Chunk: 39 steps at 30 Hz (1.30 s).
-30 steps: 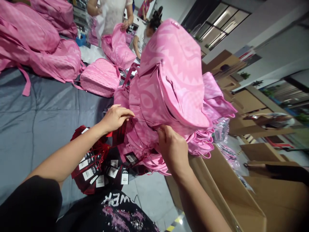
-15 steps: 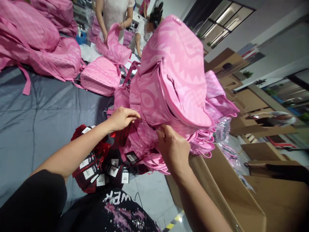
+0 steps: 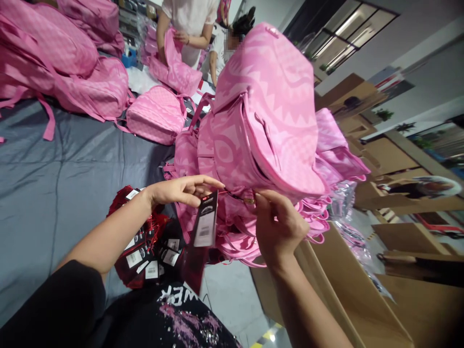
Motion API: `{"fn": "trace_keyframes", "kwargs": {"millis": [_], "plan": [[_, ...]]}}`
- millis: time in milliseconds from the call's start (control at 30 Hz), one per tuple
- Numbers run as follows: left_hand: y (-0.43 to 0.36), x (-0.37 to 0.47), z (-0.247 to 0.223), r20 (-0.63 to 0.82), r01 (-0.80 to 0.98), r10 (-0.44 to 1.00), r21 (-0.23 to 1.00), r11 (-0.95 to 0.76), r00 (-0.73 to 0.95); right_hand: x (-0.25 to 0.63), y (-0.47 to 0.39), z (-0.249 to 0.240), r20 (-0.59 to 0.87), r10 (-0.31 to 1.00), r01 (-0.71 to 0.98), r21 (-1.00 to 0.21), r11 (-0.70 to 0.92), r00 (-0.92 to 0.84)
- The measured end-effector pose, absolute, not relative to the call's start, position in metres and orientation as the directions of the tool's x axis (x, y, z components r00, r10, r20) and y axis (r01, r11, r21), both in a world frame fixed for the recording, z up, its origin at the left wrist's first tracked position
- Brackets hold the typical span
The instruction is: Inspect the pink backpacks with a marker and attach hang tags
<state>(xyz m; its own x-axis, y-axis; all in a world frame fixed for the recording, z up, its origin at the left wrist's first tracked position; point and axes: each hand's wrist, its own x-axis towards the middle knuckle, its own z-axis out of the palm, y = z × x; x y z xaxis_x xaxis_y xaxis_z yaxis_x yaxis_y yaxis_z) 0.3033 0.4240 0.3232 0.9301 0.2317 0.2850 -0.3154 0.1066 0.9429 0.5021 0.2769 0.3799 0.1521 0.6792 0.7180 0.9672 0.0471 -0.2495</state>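
Note:
A pink patterned backpack (image 3: pixel 279 106) stands tilted in front of me on a stack of pink bags. A black hang tag (image 3: pixel 207 220) with a white barcode label dangles beneath my left hand (image 3: pixel 181 191), whose fingertips are closed on its thin cord. The cord runs right, past a small gold-coloured metal piece (image 3: pixel 249 198) at the bag's lower edge. There my right hand (image 3: pixel 281 224) pinches, apparently on the cord's other end; its fingertips partly hide it. To the left of the stack lies a bunch of similar tags (image 3: pixel 152 269) with red cords.
More pink backpacks (image 3: pixel 79 87) lie on the grey-covered table (image 3: pixel 90 159) at left, beside a small pink bag (image 3: pixel 155 116). A co-worker (image 3: pixel 192 29) across the table handles another pink bag (image 3: pixel 176 72). Open cardboard boxes (image 3: pixel 348 285) stand on the right.
The hang tag has come into plain view below my left hand, its label facing me. My hands have shifted slightly right and down. The co-worker's hands have moved on their bag.

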Motion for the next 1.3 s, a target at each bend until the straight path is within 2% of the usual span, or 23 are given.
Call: {"fn": "trace_keyframes", "kwargs": {"millis": [67,133,233,300,400,467,533,600,667,700,767,833,867,933,1067,1300], "plan": [[0.414,0.310,0.319,0.274,-0.342,0.412,0.934,0.101,0.869,0.502,0.280,0.376,0.682,0.694,0.892,-0.432,0.128,0.231],[0.403,0.322,0.316,0.270,-0.393,0.620,0.917,0.069,0.737,0.502,0.284,0.372,0.623,0.738,0.771,-0.593,0.231,0.258],[0.392,0.340,0.311,0.343,-0.416,0.772,0.902,-0.112,0.536,0.506,0.290,0.370,0.559,0.788,0.653,-0.702,0.286,0.257],[0.390,0.345,0.309,0.451,-0.371,0.764,0.881,-0.295,0.462,0.509,0.295,0.371,0.559,0.800,0.677,-0.677,0.288,0.218],[0.392,0.343,0.308,0.644,-0.304,0.647,0.764,-0.569,0.408,0.509,0.301,0.380,0.565,0.824,0.789,-0.527,0.316,0.048],[0.393,0.338,0.310,0.749,-0.170,0.559,0.640,-0.749,0.356,0.506,0.301,0.386,0.522,0.849,0.824,-0.445,0.351,-0.080],[0.393,0.333,0.316,0.808,0.037,0.502,0.517,-0.855,0.308,0.503,0.300,0.391,0.456,0.878,0.814,-0.451,0.367,-0.144],[0.391,0.332,0.323,0.826,0.147,0.480,0.457,-0.877,0.294,0.499,0.298,0.393,0.414,0.903,0.784,-0.522,0.337,-0.112],[0.389,0.335,0.328,0.786,0.024,0.513,0.539,-0.842,0.344,0.497,0.298,0.394,0.391,0.920,0.743,-0.609,0.278,-0.024],[0.387,0.338,0.330,0.737,-0.093,0.562,0.633,-0.769,0.375,0.497,0.298,0.394,0.375,0.927,0.720,-0.649,0.247,0.020],[0.385,0.346,0.331,0.590,-0.314,0.672,0.808,-0.499,0.449,0.499,0.299,0.397,0.330,0.942,0.670,-0.714,0.205,0.064],[0.385,0.354,0.330,0.459,-0.412,0.734,0.872,-0.264,0.500,0.502,0.300,0.402,0.271,0.961,0.635,-0.752,0.179,0.050],[0.385,0.356,0.328,0.443,-0.416,0.735,0.878,-0.237,0.514,0.504,0.300,0.405,0.250,0.968,0.632,-0.755,0.174,0.032],[0.385,0.355,0.326,0.509,-0.381,0.694,0.856,-0.349,0.509,0.507,0.298,0.410,0.248,0.969,0.681,-0.706,0.195,-0.020],[0.386,0.347,0.327,0.669,-0.237,0.578,0.725,-0.647,0.468,0.506,0.293,0.413,0.299,0.942,0.813,-0.504,0.290,-0.151],[0.382,0.345,0.330,0.697,-0.087,0.512,0.630,-0.772,0.503,0.503,0.291,0.405,0.338,0.923,0.845,-0.425,0.324,-0.184]]}}
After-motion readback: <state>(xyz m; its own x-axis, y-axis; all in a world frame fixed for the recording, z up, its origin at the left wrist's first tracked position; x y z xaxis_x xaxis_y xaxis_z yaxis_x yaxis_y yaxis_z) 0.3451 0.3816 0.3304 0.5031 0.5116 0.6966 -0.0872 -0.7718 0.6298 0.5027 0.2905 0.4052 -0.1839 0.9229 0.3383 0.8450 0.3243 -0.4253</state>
